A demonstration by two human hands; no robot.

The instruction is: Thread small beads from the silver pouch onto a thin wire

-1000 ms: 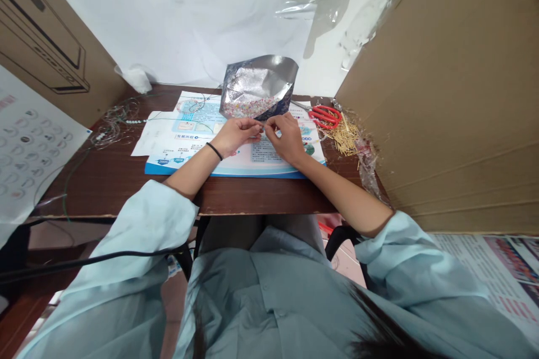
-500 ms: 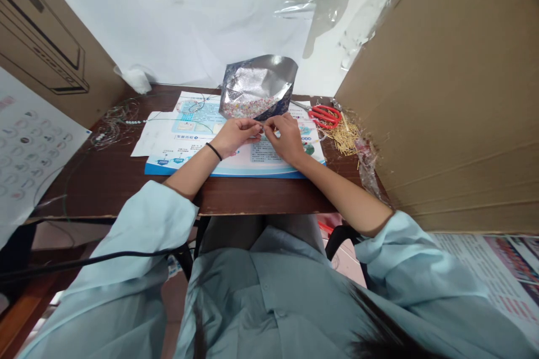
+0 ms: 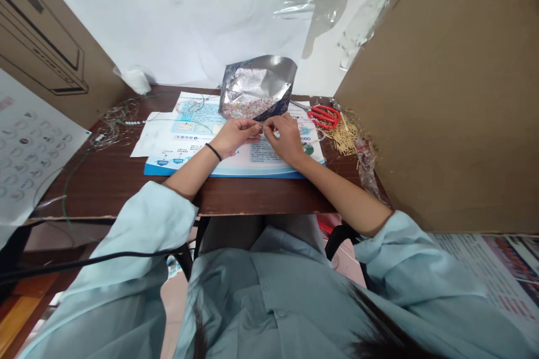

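My left hand [image 3: 236, 137] and my right hand [image 3: 285, 136] meet fingertip to fingertip over a printed sheet [image 3: 197, 151]. Both are closed in a pinch, and whatever sits between the fingers is too small to make out. Just beyond them a silver-lined pouch [image 3: 256, 87] lies tilted with its mouth toward me, holding many small coloured beads [image 3: 248, 107]. A thin green thread [image 3: 181, 119] with a few white beads [image 3: 135, 122] on it runs along the left side toward my left hand.
Red-handled scissors [image 3: 324, 116] lie right of the pouch, beside a heap of gold-coloured pins [image 3: 344, 137] and a crumpled clear plastic bag [image 3: 367, 165]. Tangled clear thread [image 3: 112, 126] sits at the left. Cardboard walls [image 3: 455, 95] flank the brown table [image 3: 261, 196].
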